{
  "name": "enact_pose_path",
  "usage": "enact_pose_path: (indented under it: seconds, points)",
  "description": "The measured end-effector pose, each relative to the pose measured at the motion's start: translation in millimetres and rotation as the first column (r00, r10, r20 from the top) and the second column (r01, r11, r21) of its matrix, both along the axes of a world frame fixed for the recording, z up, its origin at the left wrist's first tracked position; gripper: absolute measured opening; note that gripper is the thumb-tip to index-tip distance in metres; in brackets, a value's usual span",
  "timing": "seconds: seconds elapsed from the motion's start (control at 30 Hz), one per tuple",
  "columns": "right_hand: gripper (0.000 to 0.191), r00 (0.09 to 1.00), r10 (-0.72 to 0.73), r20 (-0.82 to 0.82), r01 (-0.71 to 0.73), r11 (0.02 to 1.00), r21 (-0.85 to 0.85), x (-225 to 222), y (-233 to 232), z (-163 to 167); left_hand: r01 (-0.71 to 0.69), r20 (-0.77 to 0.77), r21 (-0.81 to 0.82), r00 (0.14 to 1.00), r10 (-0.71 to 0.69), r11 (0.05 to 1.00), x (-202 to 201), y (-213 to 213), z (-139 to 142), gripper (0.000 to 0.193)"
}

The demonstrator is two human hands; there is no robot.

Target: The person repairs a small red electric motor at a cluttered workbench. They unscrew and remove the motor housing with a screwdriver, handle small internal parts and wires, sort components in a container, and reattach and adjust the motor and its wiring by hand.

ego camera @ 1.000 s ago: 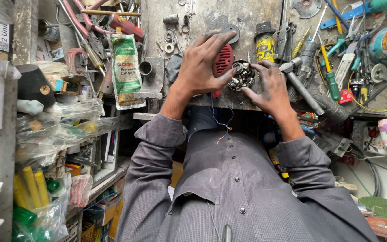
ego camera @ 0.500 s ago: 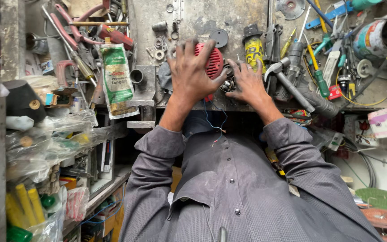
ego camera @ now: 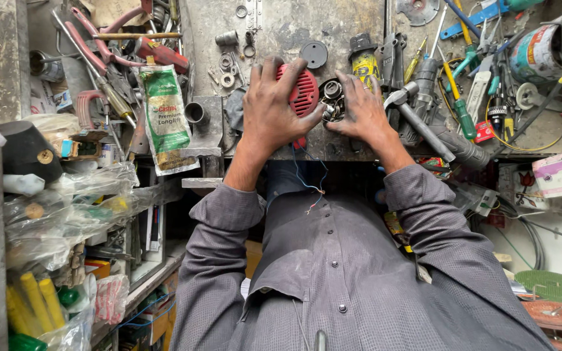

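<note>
My left hand point(ego camera: 271, 110) grips a round red ribbed cover point(ego camera: 303, 91) on the grey metal workbench point(ego camera: 274, 29). My right hand point(ego camera: 359, 114) holds a small dark metal mechanism point(ego camera: 330, 101) right beside the red cover. Both hands are smeared with grease. Thin blue and red wires point(ego camera: 310, 179) hang from under the hands over the bench's front edge, their bare ends loose above my grey shirt.
A green packet point(ego camera: 164, 117) lies left of the hands, with red-handled pliers point(ego camera: 108, 39) behind it. Washers and a black disc point(ego camera: 313, 54) sit farther back. Screwdrivers point(ego camera: 460, 97), a yellow can point(ego camera: 365, 62) and a grey pipe point(ego camera: 424, 127) crowd the right. Plastic bags point(ego camera: 60, 214) fill the left shelf.
The view has shifted slightly. Both hands stayed on the red cover and mechanism, the right hand closing in nearer to the left.
</note>
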State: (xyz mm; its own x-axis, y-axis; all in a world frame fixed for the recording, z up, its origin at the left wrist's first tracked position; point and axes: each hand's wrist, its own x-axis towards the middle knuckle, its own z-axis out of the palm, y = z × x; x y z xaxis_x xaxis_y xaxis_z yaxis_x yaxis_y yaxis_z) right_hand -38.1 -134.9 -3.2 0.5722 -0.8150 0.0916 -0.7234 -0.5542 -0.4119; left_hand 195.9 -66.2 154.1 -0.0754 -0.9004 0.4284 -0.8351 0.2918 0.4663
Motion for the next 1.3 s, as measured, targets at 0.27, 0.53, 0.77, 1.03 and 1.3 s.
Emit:
enact_pose_path:
  seconds: [0.27, 0.53, 0.77, 1.03, 1.3]
  points:
    - [0.124, 0.985, 0.171, 0.014, -0.172, 0.979, 0.106, -4.5, -24.1, 0.1, 0.007, -0.003, 0.017, 1.000, -0.007, 1.000, 0.6, -1.4, 1.2, 0.074]
    - [0.125, 0.995, 0.092, 0.046, -0.096, 0.990, 0.102, -0.2, -47.4, -2.6, 0.184, 0.015, 0.104, 0.982, -0.187, 0.977, 19.0, -6.4, 2.9, 0.086]
    - [0.129, 0.991, 0.133, 0.000, -0.132, 0.988, 0.082, 0.9, -54.1, -1.7, 0.417, -0.174, 0.135, 0.903, -0.393, 0.899, 38.9, -12.2, 8.0, 0.096]
    - [0.132, 0.981, 0.099, -0.164, -0.084, 0.991, 0.101, 11.5, -43.5, -8.5, 0.364, -0.177, 0.118, 0.923, -0.341, 0.924, 37.7, -7.8, 1.9, 0.094]
    - [0.138, 0.996, 0.073, -0.054, -0.075, 0.997, -0.025, 11.1, -29.6, 12.1, 0.336, -0.168, 0.120, 0.934, -0.314, 0.934, 34.0, -4.8, 1.9, 0.093]
